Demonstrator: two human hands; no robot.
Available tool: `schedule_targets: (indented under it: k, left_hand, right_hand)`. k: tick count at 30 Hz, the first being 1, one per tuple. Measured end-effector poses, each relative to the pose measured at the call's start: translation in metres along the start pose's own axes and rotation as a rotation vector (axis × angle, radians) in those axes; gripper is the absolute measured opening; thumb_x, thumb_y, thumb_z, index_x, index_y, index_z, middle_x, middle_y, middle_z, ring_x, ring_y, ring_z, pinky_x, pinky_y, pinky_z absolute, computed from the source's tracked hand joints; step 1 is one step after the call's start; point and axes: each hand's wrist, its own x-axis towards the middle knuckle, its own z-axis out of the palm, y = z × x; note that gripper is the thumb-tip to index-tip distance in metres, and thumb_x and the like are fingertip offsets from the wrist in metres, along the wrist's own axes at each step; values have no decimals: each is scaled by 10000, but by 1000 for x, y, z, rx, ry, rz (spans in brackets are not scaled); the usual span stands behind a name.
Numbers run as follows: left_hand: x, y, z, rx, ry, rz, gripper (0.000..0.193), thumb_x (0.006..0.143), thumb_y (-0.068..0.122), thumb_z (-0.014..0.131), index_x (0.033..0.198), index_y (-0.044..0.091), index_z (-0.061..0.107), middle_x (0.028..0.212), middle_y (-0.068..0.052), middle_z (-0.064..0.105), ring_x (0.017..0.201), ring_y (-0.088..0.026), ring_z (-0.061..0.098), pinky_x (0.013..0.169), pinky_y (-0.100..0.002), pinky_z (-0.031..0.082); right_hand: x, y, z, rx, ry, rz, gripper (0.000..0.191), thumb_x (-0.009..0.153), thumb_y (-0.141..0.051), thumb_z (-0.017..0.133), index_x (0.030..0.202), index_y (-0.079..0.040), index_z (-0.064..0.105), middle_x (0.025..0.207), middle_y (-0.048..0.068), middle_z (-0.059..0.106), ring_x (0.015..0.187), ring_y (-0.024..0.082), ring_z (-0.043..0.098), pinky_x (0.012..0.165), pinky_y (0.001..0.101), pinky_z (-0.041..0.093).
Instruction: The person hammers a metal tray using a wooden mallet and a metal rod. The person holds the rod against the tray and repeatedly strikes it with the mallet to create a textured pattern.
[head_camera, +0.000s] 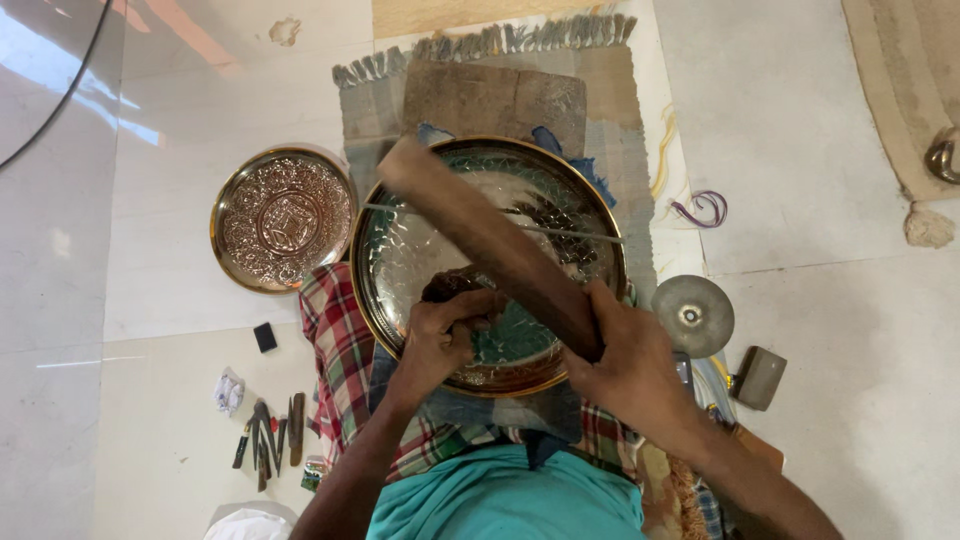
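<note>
Right hand (625, 365) grips a wooden mallet (490, 240); left hand (445, 335) clenches a punch (450, 287) on the brass plate (400, 250).

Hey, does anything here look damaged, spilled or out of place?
Nothing looks spilled or broken. The right hand holds a wooden mallet over the large brass plate; the left hand steadies a punch on it.

small green-labelled tin (313, 473) on floor beside the tools.
</note>
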Motion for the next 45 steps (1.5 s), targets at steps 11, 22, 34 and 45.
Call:
schedule_targets:
  k: [11,22,34,45]
  left_hand:
    - [2,-1,-4,122,-27,91,430,823,-203,473,1157,-45,695,1062,-166,778,925,-237,807,822,-305,648]
    - [4,8,-10,126,-76,93,542,710,-169,523,1213,-58,690,998,-174,771,837,-239,796,774,-313,646]
    - [10,9,-13,115,-151,118,567,711,-192,536,1226,-23,703,1127,-168,777,928,-244,804,801,-315,663]
    - [14,12,-18,164,-167,137,566,695,-160,549,1215,2,707,1091,-182,765,910,-267,796,796,-342,639]
  right_hand:
    - [-14,19,6,-146,-46,-49,458,608,-110,709,1008,-12,507,624,231,601,610,459,624,576,561,452]
    - [-27,31,19,-167,2,86,442,616,-144,729,984,-9,526,743,260,678,724,489,657,657,561,486]
    - [-44,31,35,-36,147,230,376,734,-175,723,1067,-42,612,754,239,698,738,468,679,646,537,496]
    - [-53,40,51,58,162,236,341,740,-198,734,1004,-33,596,758,244,685,712,454,687,613,496,515]
